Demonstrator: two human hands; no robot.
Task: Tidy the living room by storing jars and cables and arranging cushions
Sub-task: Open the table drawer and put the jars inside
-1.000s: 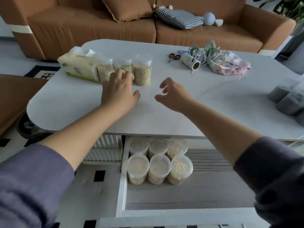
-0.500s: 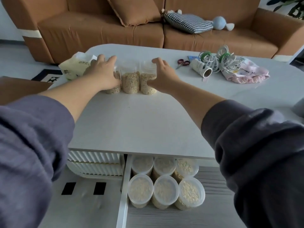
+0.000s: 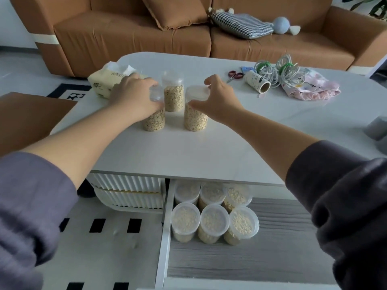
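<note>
Two oat-filled jars are held upright at the left half of the table (image 3: pixel 188 151). The left jar (image 3: pixel 154 121) is gripped near its top by the left hand (image 3: pixel 136 97), whose fingers are curled round it. The right jar (image 3: pixel 195 120) is clasped just under its lid by the right hand (image 3: pixel 217 99). A third jar (image 3: pixel 173 97) is left free just behind, between the two. Six lidded jars (image 3: pixel 213 218) are packed in the back left corner of the open drawer (image 3: pixel 272 248) under the near edge. Coiled cables (image 3: pixel 278 70) are heaped near the far right edge.

On worktop (image 3: pixel 188 151): three jars (image 3: pixel 173 98); tissue pack (image 3: pixel 100 82) behind-left, cable coils (image 3: pixel 274 71) right. In drawer (image 3: pixel 272 248) below front edge: six more jars (image 3: pixel 213 221). Sofa (image 3: pixel 129 36) behind worktop.
</note>
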